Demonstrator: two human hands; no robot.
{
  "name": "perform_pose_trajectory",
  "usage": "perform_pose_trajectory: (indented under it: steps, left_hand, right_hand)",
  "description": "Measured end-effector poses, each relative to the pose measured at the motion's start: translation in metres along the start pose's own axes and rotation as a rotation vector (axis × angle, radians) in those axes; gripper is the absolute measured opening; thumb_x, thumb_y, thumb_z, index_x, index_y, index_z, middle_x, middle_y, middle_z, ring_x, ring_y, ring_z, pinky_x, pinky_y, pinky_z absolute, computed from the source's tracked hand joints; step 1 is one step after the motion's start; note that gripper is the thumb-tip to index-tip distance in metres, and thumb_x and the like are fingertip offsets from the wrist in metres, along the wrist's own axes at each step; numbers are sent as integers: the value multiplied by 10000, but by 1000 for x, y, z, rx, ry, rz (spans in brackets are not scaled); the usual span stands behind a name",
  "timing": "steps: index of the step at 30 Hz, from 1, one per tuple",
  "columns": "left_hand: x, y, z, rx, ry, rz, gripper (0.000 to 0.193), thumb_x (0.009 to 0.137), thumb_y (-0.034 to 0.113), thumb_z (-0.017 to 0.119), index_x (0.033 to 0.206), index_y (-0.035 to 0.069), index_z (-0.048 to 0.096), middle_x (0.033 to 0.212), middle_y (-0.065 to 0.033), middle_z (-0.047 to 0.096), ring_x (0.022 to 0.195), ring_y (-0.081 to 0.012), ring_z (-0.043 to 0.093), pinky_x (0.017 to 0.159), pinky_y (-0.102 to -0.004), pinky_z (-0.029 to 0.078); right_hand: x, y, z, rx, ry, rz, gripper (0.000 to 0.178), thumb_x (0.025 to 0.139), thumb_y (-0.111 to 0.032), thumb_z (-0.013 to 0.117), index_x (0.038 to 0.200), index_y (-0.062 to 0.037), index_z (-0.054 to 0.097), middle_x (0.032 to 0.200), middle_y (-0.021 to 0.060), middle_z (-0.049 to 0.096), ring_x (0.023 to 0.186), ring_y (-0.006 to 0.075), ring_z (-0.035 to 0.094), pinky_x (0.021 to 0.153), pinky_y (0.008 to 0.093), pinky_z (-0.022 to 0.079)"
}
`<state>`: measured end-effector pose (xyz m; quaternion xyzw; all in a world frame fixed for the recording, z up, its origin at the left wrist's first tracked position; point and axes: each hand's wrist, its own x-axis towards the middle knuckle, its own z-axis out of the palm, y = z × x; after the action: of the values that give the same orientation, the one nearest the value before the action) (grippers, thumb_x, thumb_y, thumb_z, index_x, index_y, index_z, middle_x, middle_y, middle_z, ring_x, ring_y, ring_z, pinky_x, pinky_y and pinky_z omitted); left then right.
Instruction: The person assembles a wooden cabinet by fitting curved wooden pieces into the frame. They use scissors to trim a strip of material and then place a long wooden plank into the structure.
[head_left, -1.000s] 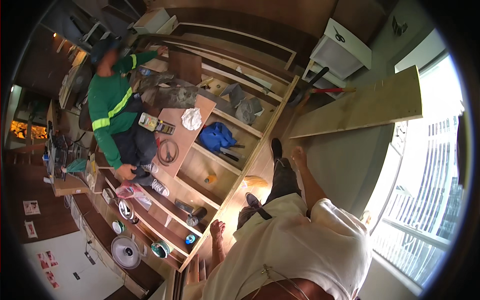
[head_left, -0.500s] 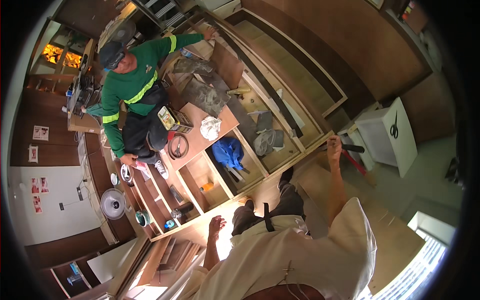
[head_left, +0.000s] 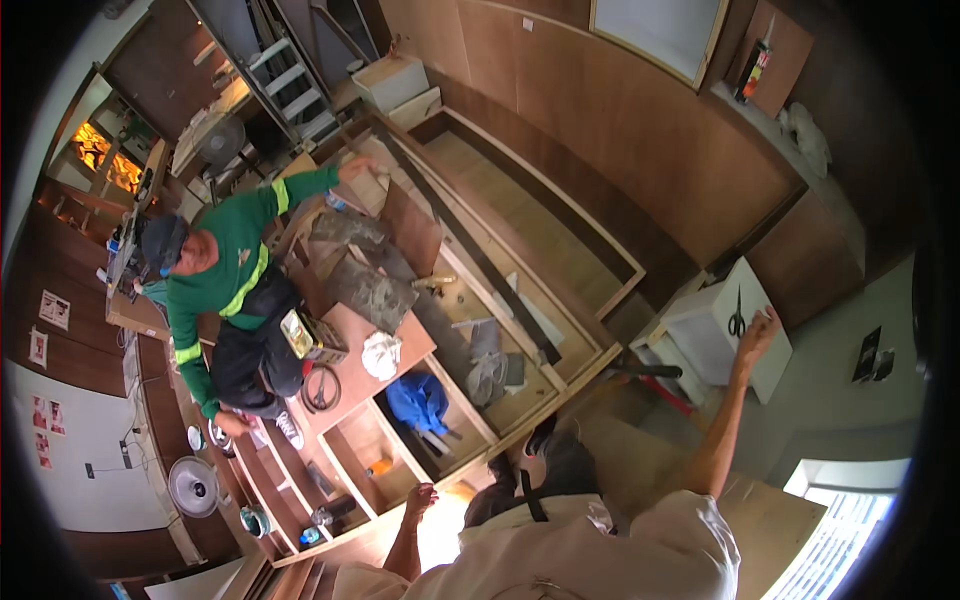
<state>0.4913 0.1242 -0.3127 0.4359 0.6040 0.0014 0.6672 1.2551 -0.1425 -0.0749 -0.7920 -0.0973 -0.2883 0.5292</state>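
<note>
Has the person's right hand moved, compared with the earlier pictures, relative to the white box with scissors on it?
Yes. The right hand has reached out to the white box, beside the scissors.

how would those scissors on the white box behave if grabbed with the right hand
The scissors lie flat on the white box, so they probably won't roll. They look small and thin, likely light and stiff. On that smooth top they may slide if nudged by the right hand beside them.
</note>
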Motion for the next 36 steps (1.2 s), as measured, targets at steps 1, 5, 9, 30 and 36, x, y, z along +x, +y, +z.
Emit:
perform_pose_trajectory:
  steps: [1, 5, 9, 30, 36]
  left_hand:
    - [7, 16, 5, 49, 34, 33, 203, 952, 153, 561, 1099, 16, 593, 879, -86, 644, 685, -145, 638, 608, -269, 524]
    - [55, 44, 30, 64, 11, 269, 415, 964, 415, 501, 1088, 29, 590, 826, -74, 627, 647, -184, 617, 539, -264, 476]
    - [88, 82, 29, 109, -256, 212, 101, 945, 186, 553, 944, 99, 603, 810, -67, 625, 634, -149, 620, 506, -271, 470]
    - [109, 463, 84, 1145, 364, 885, 350, 930, 304, 563, 1066, -16, 607, 1001, -250, 654, 986, -393, 636, 817, -455, 494]
    - [75, 297, 83, 354, -57, 226, 178, 910, 132, 631, 1047, 29, 584, 744, -48, 595, 617, -126, 591, 497, -238, 475]
  right_hand:
    - [20, 37, -8, -23, -16, 74, 293, 966, -203, 542, 1196, -22, 519, 993, 83, 606, 828, 156, 562, 718, 273, 464]
    - [75, 140, -28, -470, 151, -625, 304, 961, -214, 493, 1207, -36, 519, 995, 107, 612, 848, 188, 587, 704, 312, 477]
    - [58, 192, -14, -414, 99, 125, 281, 961, -218, 472, 1182, -57, 534, 1056, 165, 641, 933, 339, 631, 810, 415, 498]
    - [65, 128, 5, -565, 61, 298, 240, 978, -176, 433, 1180, -88, 528, 1055, 158, 671, 925, 336, 651, 772, 425, 498]
    - [72, 117, -7, -540, 54, 433, 231, 969, -156, 446, 1179, -87, 514, 1055, 160, 679, 965, 339, 649, 810, 425, 490]
